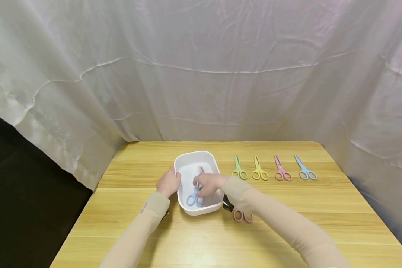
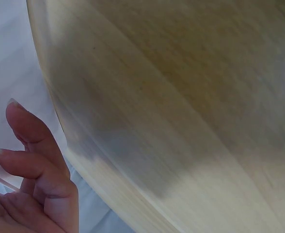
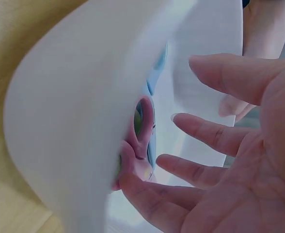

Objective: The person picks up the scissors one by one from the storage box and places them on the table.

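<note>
A white plastic box [image 1: 195,211] sits on the wooden table. My left hand [image 1: 169,182] grips its left wall, the thumb over the rim; in the left wrist view only some curved fingers [image 2: 38,160] show. My right hand [image 1: 207,184] is inside the box, and the right wrist view shows its fingers [image 3: 200,128] spread apart. Beside them lie pink scissors [image 3: 146,119] on blue scissors [image 1: 191,200], with a bit of green beneath. One fingertip is at the pink handle; whether it touches is unclear. The box wall and hand hide parts of the scissors.
Right of the box stand green scissors [image 1: 239,172], yellow scissors [image 1: 260,173], pink scissors [image 1: 283,174] and blue scissors [image 1: 307,173] in a row, blades pointing away. More pink scissors [image 1: 238,215] lie partly under my right forearm. A pale curtain [image 1: 221,93] hangs behind the table [image 1: 201,245].
</note>
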Demonstrator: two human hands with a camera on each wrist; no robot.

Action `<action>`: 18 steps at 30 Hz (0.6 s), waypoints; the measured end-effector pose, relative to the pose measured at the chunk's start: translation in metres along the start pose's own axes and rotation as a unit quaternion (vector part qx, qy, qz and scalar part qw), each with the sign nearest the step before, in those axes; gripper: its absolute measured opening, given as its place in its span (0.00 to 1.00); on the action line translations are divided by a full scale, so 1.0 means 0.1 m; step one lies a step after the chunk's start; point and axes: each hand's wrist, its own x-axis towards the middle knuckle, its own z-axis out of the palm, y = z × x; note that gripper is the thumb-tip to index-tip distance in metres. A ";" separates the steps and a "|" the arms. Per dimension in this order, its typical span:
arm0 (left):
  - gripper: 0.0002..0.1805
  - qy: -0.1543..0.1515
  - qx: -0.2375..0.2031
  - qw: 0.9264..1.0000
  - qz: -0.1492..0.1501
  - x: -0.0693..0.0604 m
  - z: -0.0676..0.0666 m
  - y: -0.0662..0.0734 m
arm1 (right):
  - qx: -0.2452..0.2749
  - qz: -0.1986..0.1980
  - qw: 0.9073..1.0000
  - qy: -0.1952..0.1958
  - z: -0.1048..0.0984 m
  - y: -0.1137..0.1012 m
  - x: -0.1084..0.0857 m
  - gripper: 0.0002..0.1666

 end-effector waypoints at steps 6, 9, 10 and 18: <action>0.31 -0.001 0.001 1.000 -0.001 0.00 0.00 0.00 | -0.012 -0.013 1.000 0.003 -0.03 0.00 0.10 0.25; 0.31 0.000 0.001 1.000 -0.001 0.00 0.00 -0.01 | -0.013 -0.013 1.000 0.003 -0.04 -0.01 0.14 0.25; 0.31 0.000 0.002 1.000 -0.001 0.00 0.00 -0.01 | -0.014 -0.012 1.000 0.003 -0.04 -0.01 0.15 0.25; 0.30 0.001 0.003 1.000 -0.001 0.01 0.00 -0.01 | 0.007 0.012 1.000 0.022 -0.04 0.00 0.24 0.31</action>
